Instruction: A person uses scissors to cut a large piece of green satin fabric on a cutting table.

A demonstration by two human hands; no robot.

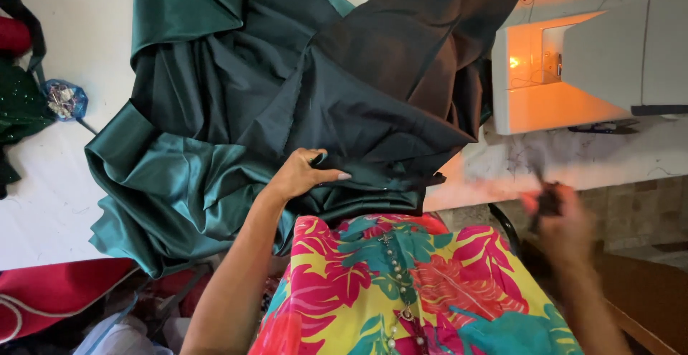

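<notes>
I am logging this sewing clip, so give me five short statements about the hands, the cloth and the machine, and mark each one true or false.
1. The left hand rests on the folded edge of the shiny dark green satin fabric. True.
2. The right hand lies flat on that fabric. False: it is off to the side, blurred, closed on a small dark object too blurred to identify.
3. The white sewing machine has its lamp lit. True: an orange glow shows.
4. The fabric is bright yellow. False: it is dark green.
5. A small blue bundle of pins lies on the white table, left of the fabric. True.
</notes>
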